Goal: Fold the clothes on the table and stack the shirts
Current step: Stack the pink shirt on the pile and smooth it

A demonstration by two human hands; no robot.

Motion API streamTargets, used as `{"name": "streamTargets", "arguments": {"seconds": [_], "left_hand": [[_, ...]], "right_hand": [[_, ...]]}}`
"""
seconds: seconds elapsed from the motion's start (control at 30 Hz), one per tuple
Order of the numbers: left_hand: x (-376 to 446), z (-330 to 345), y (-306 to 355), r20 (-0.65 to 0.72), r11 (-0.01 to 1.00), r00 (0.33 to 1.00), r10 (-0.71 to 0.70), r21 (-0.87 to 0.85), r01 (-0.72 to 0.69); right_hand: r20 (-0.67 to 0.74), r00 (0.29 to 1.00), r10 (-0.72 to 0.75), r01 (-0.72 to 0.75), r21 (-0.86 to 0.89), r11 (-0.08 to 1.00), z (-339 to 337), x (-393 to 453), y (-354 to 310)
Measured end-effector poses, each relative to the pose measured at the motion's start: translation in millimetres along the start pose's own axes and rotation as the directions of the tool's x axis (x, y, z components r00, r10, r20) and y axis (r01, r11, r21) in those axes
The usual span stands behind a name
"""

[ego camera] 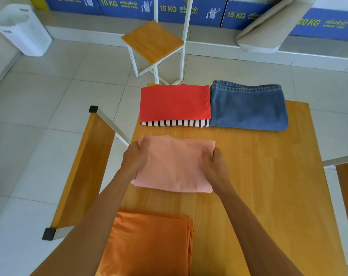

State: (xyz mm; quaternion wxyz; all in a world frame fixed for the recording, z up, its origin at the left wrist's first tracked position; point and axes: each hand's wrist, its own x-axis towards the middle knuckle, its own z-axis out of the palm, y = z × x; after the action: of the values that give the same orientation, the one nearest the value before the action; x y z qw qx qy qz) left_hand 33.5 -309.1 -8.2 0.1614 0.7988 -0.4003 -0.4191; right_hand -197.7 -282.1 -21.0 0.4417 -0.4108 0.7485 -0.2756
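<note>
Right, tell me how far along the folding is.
Done: a folded red shirt sits on a striped shirt at the table's far edge, with folded jeans beside them. In hand: the left hand and right hand grip the sides of a folded pink shirt. Left: stacking it, then perhaps the orange garment nearest the person.

Lighting, as I read it remotely: bright, even daylight, source not visible. Shadows: faint and soft on the bench. Glare: mild sheen on the floor tiles. Focus: centre sharp, far signs slightly soft. Distortion: wide-angle bending at all edges.
</note>
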Motion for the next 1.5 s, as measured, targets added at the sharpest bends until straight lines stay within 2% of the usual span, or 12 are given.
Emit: {"name": "streamTargets", "arguments": {"seconds": [0.2,0.4,0.6,0.7,0.77,0.97,1.13,1.23,1.33,1.4,1.47,1.5], "left_hand": [[52.7,-10.0,77.3,-0.125,0.972,0.964,0.235,0.027,-0.233],[111.5,-18.7,149.8,-0.241,0.937,0.906,0.348,0.076,-0.340],[165.0,-3.3,165.2,-0.225,0.973,0.947,0.229,0.049,-0.224],[176.0,9.3,146.2,-0.226,0.986,0.963,0.145,0.118,-0.121],[178.2,14.0,140.7,-0.243,0.977,0.954,0.173,0.163,-0.136],[186.7,-0.6,149.1,-0.328,0.967,0.910,0.255,0.078,-0.243],[185.5,8.9,126.4,-0.318,0.974,0.926,0.204,0.163,-0.159],[181.1,14.4,129.1,-0.326,0.958,0.914,0.241,0.230,-0.171],[180.8,8.7,136.5,-0.364,0.889,0.855,0.369,0.408,-0.210],[178.1,10.0,138.4,-0.339,0.770,0.758,0.557,0.553,-0.319],[170.9,19.5,137.6,-0.190,0.600,0.672,0.716,0.659,-0.454],[167.5,25.9,135.2,-0.097,0.526,0.653,0.751,0.686,-0.502]], "right_hand": [[-0.045,0.995,-0.091,0.094,0.068,0.993,-25.8,71.2,-64.7],[-0.079,0.988,-0.132,0.133,0.003,0.991,-35.7,151.3,-134.5],[-0.021,0.996,-0.086,0.086,-0.031,0.996,-16.8,200.9,-144.1],[0.007,0.997,-0.073,0.073,-0.115,0.991,-8.2,212.6,-129.3],[0.010,0.997,-0.078,0.078,-0.177,0.981,-6.7,217.6,-122.1],[-0.071,0.984,-0.165,0.144,-0.236,0.961,-6.7,227.0,-129.1],[-0.025,0.982,-0.186,0.169,-0.315,0.934,4.5,219.6,-118.9],[-0.053,0.983,-0.178,0.148,-0.356,0.923,9.0,213.6,-116.8],[-0.131,0.962,-0.242,0.153,-0.474,0.867,11.9,207.3,-124.6],[-0.143,0.901,-0.409,0.268,-0.557,0.786,14.3,203.7,-127.4],[-0.061,0.811,-0.581,0.408,-0.653,0.638,20.8,197.9,-130.0],[0.018,0.782,-0.623,0.459,-0.692,0.557,26.0,195.4,-130.3]]}}
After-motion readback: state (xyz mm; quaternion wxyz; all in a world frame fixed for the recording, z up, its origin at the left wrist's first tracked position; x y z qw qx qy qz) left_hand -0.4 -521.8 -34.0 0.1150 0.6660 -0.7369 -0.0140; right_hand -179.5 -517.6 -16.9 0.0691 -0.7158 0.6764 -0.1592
